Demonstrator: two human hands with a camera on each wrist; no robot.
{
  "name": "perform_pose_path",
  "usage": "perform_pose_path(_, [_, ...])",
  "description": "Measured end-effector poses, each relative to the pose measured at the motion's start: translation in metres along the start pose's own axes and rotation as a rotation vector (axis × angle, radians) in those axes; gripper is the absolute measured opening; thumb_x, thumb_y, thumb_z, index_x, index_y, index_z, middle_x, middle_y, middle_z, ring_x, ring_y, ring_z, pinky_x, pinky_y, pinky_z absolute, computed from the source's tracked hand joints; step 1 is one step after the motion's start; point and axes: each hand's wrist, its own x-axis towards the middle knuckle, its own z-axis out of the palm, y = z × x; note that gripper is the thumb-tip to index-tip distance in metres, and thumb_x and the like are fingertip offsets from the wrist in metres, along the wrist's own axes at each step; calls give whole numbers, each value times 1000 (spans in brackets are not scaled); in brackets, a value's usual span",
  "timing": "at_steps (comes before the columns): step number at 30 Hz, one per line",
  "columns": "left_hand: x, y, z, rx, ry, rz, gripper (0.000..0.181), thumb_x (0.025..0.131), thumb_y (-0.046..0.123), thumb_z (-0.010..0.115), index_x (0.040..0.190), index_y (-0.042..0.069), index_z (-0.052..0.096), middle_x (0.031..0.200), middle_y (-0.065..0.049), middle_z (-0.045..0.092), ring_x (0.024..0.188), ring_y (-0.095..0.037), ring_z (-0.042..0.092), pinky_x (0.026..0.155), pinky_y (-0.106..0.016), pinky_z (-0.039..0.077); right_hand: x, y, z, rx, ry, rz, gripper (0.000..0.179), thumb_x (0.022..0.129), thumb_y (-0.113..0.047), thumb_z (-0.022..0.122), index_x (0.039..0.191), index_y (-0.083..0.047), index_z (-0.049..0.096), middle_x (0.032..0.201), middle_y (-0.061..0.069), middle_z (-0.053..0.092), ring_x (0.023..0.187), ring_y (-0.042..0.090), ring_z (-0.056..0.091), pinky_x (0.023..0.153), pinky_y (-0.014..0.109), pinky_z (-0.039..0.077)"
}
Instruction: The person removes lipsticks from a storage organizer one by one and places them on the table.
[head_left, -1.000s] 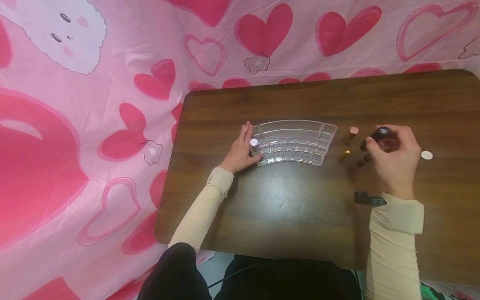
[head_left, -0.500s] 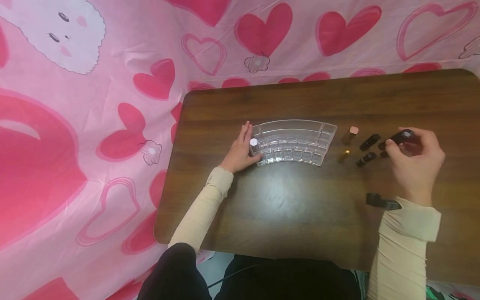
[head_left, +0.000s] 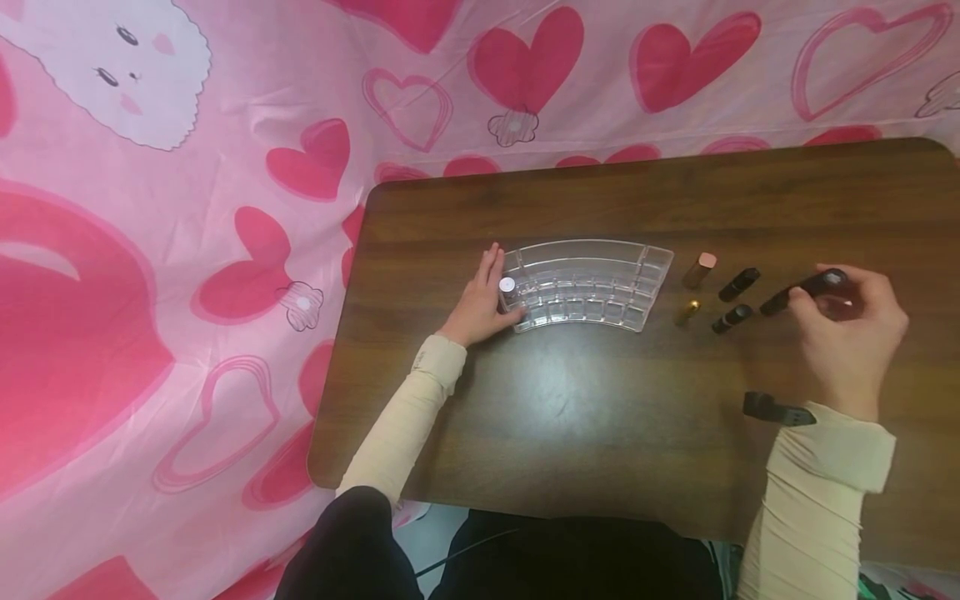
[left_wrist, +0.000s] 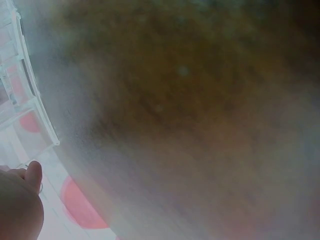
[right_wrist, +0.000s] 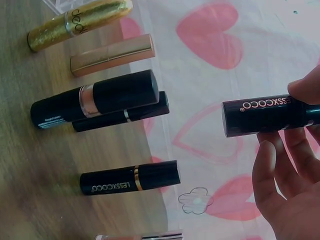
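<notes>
My right hand [head_left: 855,333] pinches a black lipstick tube [right_wrist: 255,117] between thumb and fingers, raised above the table's right side. Just left of it stand a black tube with a gold band [right_wrist: 131,177] and another with a pinkish band [right_wrist: 89,100]. Beside these are a slim black tube [right_wrist: 125,117], a rose-gold tube [right_wrist: 112,55] and a gold tube [right_wrist: 75,24]. My left hand [head_left: 480,307] rests against the left end of a clear curved organizer [head_left: 585,254], fingers extended and thumb at its front corner. A white-topped tube [head_left: 507,285] stands in that end.
The brown wooden table [head_left: 562,433] has a pink heart-print cloth [head_left: 420,92] behind it and on its left. At the bottom of the right wrist view, part of a pinkish tube [right_wrist: 140,236] shows. Most of the left wrist view is blurred.
My right hand has moved right and slightly nearer with the black lipstick tube, uncovering the black tubes on the table. The left hand and organizer stay in place.
</notes>
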Motion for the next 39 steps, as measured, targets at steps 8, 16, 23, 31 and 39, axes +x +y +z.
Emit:
perform_pose_path(8, [0, -1, 0, 1, 2, 3, 104, 73, 52, 63, 145, 18, -4, 149, 13, -18, 138, -9, -11, 107, -48, 23, -1, 5, -4, -19, -2, 38, 32, 71, 0, 66, 102, -10, 65, 87, -14, 58, 66, -2, 53, 64, 7, 43])
perform_pose_path(16, [0, -2, 2, -4, 8, 0, 104, 73, 52, 63, 145, 18, -3, 148, 15, -19, 138, -8, -11, 107, -47, 23, -3, 13, -7, -11, 4, 97, 33, 70, 2, 64, 101, -9, 66, 85, -14, 60, 64, -3, 53, 62, 6, 43])
perform_pose_path(23, [1, -3, 2, -2, 7, -3, 104, 73, 54, 62, 145, 19, -4, 148, 16, -19, 137, -7, -12, 107, -47, 23, -6, 23, -11, -32, -27, 183, 35, 71, 2, 64, 103, -12, 65, 86, -14, 59, 66, -1, 51, 62, 7, 41])
perform_pose_path(31, [0, -2, 1, -1, 8, 4, 104, 73, 53, 62, 145, 18, -3, 149, 14, -18, 138, -9, -11, 107, -48, 23, -10, 32, -12, -91, -33, 196, 35, 73, -2, 64, 106, -15, 64, 89, -18, 57, 68, -3, 50, 65, 9, 38])
perform_pose_path(39, [0, -1, 1, -8, 2, -7, 103, 73, 53, 62, 145, 18, -3, 148, 16, -20, 137, -7, -12, 107, -47, 22, -12, 39, -12, -109, -46, 191, 35, 74, -4, 64, 106, -15, 63, 86, -19, 56, 67, -5, 50, 65, 6, 39])
